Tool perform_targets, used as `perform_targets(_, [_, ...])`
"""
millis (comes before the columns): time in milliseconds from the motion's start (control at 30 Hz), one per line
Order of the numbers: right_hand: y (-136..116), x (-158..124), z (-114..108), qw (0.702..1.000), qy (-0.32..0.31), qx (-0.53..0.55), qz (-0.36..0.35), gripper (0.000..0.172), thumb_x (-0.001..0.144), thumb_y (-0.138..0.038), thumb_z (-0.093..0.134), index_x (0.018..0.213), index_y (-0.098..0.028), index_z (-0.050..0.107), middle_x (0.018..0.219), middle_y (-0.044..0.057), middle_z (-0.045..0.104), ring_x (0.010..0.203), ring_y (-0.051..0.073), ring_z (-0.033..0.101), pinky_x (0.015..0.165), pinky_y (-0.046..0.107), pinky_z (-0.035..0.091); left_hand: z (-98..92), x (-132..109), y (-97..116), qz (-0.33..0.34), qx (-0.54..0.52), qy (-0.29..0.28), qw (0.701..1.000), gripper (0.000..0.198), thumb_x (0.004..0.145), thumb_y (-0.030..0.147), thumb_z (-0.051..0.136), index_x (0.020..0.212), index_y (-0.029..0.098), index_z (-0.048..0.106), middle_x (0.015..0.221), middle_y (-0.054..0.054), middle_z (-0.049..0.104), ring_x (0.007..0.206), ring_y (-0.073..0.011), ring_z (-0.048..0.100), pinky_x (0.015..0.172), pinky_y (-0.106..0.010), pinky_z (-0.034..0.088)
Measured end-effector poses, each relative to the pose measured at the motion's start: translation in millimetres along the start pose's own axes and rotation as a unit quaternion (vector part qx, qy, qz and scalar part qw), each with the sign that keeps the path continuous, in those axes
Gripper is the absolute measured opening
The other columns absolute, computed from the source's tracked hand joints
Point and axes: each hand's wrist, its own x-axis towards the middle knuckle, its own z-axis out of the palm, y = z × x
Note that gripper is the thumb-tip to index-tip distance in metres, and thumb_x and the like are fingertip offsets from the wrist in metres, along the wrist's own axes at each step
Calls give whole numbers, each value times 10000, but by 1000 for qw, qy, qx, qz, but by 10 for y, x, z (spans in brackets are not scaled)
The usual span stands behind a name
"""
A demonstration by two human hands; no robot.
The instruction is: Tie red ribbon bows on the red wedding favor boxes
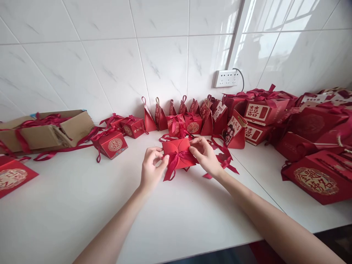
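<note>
A small red gift box [183, 147] with overlapping rounded flaps sits between my hands over the white table, its top facing me. Across it runs a dark red ribbon, tied in a knot at the middle with a tail hanging down the front. My left hand [152, 165] grips the box's left side, thumb by the ribbon. On the right edge, my right hand [205, 154] pinches the box and ribbon between thumb and fingers. Loose ribbon [227, 161] lies on the table just behind and right of that hand. The box's underside is hidden.
An open cardboard box [55, 137] full of ribbons stands at the left. Red gift boxes [111, 144] and upright triangular boxes [235, 132] line the wall. Larger red boxes [319, 178] are piled at the right. A power strip [226, 78] hangs on the tiled wall.
</note>
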Motion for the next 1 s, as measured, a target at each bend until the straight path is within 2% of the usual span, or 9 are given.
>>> perform_targets(200, [40,17,-22,1000,5,9,17,182,838,-399,491,853,-219,516,818,5,568,720,142,561,665,294,482,-4,1,8,-5,-1,5,1000,201,757,277,610,640,192,470,885,-40,517,917,-156,562,639,-227,543])
perform_targets(300, [22,-3,-53,999,-37,11,-6,319,840,-504,487,1000,-230,521,1036,56,590,956,198,585,837,374,485,-3,-5,5,-7,6,7,1000,211,757,293,612,640,192,469,889,-41,525,916,-157,566,630,-225,539])
perform_targets(400, [-1,-20,-82,981,-135,-101,-99,850,659,-561,690,1355,-251,312,1411,133,352,1284,312,371,1010,491,366,-2,2,-1,-16,3,14,1000,239,762,336,616,645,192,464,880,-41,547,922,-164,580,629,-227,536])
perform_targets(467, [-2,-21,-93,952,-173,-195,-157,1105,578,-469,771,1445,-219,132,1474,171,224,1350,360,241,1053,548,291,2,12,-3,-31,-10,35,999,250,770,364,615,666,193,467,856,-36,571,877,-156,599,643,-234,536])
perform_targets(567, [12,-9,-96,926,-174,-267,-204,1051,627,-299,718,1458,-190,84,1413,188,312,1319,351,293,1044,555,310,17,10,17,-52,-28,67,996,254,788,389,611,704,191,477,838,-33,601,810,-143,620,665,-246,537])
perform_targets(633, [23,-4,-88,922,-164,-276,-217,1006,638,-261,694,1454,-195,109,1372,182,364,1291,337,341,1025,538,349,35,-17,52,-33,-22,74,996,252,797,390,610,705,189,489,885,-48,600,888,-160,623,671,-244,538])
perform_targets(733, [38,-14,-58,922,-152,-274,-227,991,639,-253,700,1446,-181,129,1394,192,344,1294,329,344,1015,513,378,65,-93,119,33,27,63,997,221,807,350,623,688,187,532,965,-65,558,1082,-206,567,714,-254,541])
perform_targets(867, [61,-44,-8,924,-137,-272,-232,953,667,-276,702,1434,-175,145,1395,199,345,1288,323,355,1024,520,371,86,-176,164,135,97,29,986,158,772,288,682,677,196,597,1077,-59,513,1180,-239,502,958,-389,477])
perform_targets(1000, [84,-63,12,924,-118,-264,-250,967,680,-386,726,1428,-189,146,1385,199,349,1277,329,368,1016,533,376,79,-191,174,211,106,-8,972,122,745,238,709,666,198,625,1248,-56,452,1290,-293,385,1042,-480,403])
